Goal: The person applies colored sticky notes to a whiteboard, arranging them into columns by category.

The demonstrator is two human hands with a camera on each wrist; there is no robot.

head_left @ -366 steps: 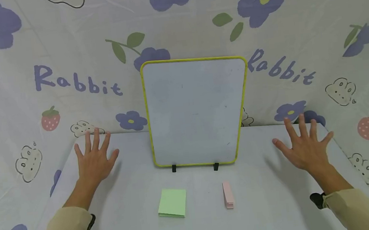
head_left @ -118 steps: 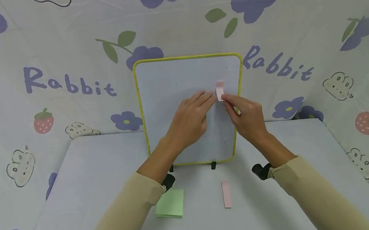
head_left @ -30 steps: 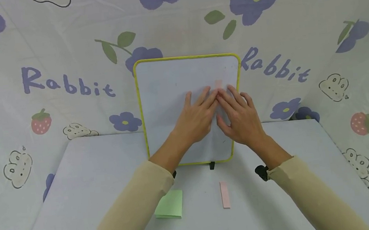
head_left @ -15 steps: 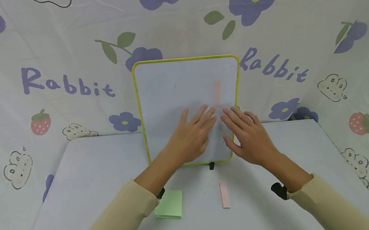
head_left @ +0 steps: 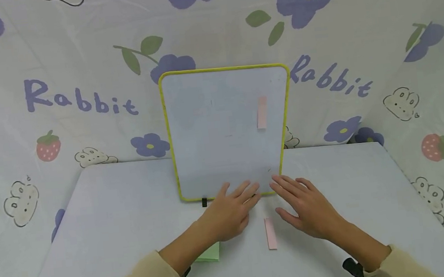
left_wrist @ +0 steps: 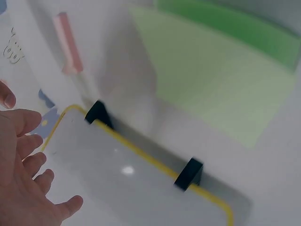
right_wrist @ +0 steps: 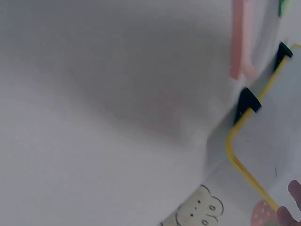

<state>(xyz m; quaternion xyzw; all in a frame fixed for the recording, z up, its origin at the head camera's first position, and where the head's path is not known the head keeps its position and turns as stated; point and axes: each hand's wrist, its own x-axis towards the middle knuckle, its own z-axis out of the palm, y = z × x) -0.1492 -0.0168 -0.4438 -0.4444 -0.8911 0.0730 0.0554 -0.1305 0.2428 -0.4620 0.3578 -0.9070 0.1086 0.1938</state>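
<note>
A whiteboard (head_left: pixel 214 107) with a yellow rim stands upright on black feet. One pink sticky-note strip (head_left: pixel 262 113) lies flat on its upper right part. Both hands hover in front of the board's lower edge with nothing in them: the left hand (head_left: pixel 229 212) has its fingers extended, and the right hand (head_left: pixel 306 208) has its fingers spread and thumb apart. Between them on the table is the pink sticky-note pad (head_left: pixel 270 233). The left forearm partly hides the green sticky-note pad (head_left: pixel 209 253), which appears larger in the left wrist view (left_wrist: pixel 221 70).
The white table (head_left: pixel 123 203) reaches back to a hanging cloth (head_left: pixel 211 36) printed with flowers, rabbits and strawberries. A black foot (head_left: pixel 204 202) supports the board at its lower left; the left hand covers the other in the head view.
Earlier the hands pinched the pink strip against the board, then pressed along it. Over the last second both have slid down and away, leaving the strip stuck there and fully visible.
</note>
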